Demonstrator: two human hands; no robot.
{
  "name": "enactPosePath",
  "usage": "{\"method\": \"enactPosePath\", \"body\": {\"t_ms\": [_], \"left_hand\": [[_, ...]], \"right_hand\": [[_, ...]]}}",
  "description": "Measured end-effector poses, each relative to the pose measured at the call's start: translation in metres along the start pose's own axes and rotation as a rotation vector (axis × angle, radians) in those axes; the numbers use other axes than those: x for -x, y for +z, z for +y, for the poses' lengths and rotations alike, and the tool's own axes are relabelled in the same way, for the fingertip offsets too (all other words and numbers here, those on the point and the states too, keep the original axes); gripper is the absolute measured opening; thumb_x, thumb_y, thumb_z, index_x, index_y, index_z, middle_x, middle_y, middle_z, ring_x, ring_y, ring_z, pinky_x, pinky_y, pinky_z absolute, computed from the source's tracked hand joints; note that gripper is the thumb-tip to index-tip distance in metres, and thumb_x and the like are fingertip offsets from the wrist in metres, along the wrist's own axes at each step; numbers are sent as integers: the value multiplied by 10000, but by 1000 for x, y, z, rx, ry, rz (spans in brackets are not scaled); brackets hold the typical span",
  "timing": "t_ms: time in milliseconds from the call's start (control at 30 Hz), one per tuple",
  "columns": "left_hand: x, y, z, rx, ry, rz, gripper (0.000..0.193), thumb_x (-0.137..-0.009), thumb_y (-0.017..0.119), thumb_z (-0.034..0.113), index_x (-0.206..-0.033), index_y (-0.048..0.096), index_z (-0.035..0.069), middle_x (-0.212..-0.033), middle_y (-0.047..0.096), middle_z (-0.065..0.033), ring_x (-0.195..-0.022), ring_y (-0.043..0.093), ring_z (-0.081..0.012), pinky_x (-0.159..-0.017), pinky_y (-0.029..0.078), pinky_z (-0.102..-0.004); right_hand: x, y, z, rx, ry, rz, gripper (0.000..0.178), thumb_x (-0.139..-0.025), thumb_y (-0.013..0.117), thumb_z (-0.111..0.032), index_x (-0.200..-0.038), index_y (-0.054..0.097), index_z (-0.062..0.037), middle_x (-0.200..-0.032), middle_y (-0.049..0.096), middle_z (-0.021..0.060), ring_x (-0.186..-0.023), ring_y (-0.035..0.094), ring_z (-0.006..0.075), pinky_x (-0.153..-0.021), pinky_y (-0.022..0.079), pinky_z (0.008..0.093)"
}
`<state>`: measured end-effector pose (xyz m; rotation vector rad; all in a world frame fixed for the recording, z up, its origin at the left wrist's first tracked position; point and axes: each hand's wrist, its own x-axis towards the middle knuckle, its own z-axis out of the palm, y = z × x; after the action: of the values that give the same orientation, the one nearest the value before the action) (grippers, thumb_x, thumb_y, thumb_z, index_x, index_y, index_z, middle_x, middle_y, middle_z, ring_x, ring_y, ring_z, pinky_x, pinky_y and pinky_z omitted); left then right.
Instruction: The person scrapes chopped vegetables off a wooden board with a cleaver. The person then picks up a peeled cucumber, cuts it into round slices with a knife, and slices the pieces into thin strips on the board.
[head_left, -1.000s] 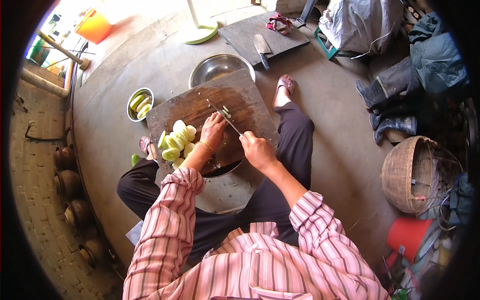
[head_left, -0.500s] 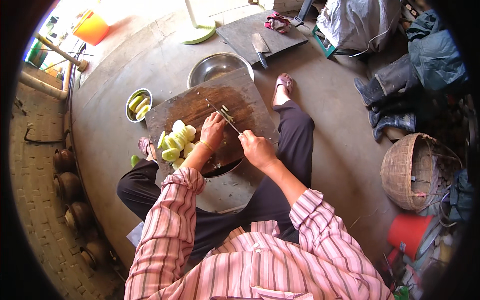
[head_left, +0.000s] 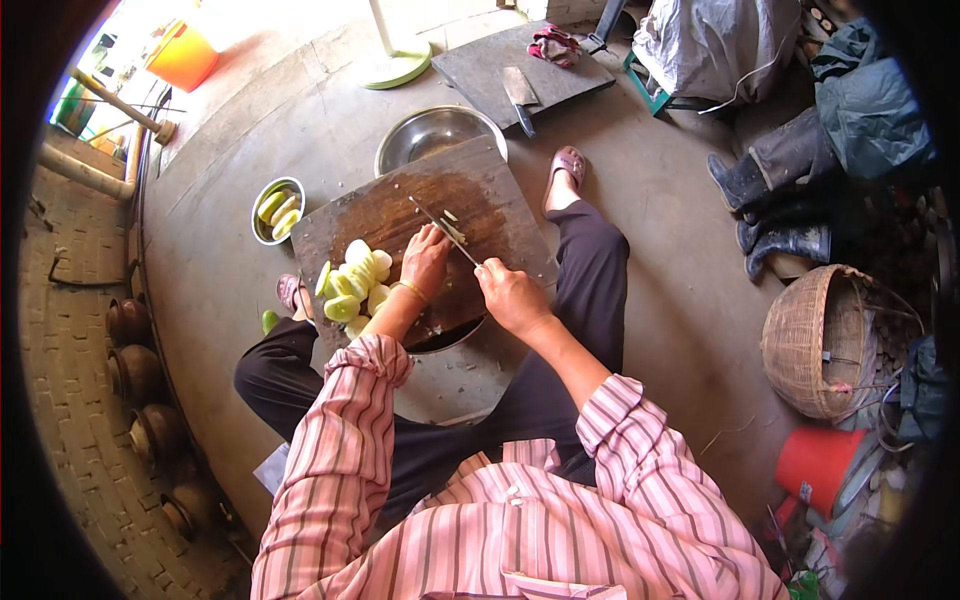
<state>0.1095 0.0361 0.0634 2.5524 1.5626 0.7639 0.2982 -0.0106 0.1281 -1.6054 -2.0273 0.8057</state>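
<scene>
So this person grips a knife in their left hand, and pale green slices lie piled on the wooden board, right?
Not quite: the head view shows the knife in the person's right hand. The pale green slices do lie piled on the wooden board.

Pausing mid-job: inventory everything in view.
Rectangular wooden board: one, brown, between legs
Straight metal knife: one, grey, over board
Round vegetable slices: several, pale green, on board
Round metal basin: one, silver, board's far edge
Round metal bowl: one, silver, board's left
Broad metal cleaver: one, grey, on dark flat slab
Orange bucket: one, orange, upper left
Red bucket: one, red, lower right
Wicker basket: one, tan, right
Tall boots: several, black, right
Left hand: one, on board
Right hand: one, holding knife
</scene>
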Motion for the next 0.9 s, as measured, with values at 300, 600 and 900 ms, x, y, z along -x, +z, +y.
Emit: {"method": "enactPosePath", "body": {"t_ms": [300,600,900], "left_hand": [[-3,11,1,24,-6,12,300,-680,566,15,-967,633,68,-1001,573,-87,-1016,521,-288,-858,434,-384],[-2,8,1,12,-13,2,322,-682,567,20,-994,631,70,-1013,577,-86,-1019,525,-282,-868,436,-381],[2,3,0,18,-38,-10,301,-683,565,9,-966,640,79,-1022,581,-83,-1025,528,-286,-879,437,-382]], "right_hand": [[-10,15,21,-140,-4,105,268,-960,440,-336,-891,537,-96,-692,634,220,-692,630,424,-618,497,525],[-12,11,5,-14,23,24,269,-960,440,-333,-894,537,-91,-692,630,227,-693,625,431,-620,492,530],[1,0,4,-81,-45,30,263,-961,442,-322,-888,533,-87,-684,621,231,-684,618,432,-601,485,531]]}}
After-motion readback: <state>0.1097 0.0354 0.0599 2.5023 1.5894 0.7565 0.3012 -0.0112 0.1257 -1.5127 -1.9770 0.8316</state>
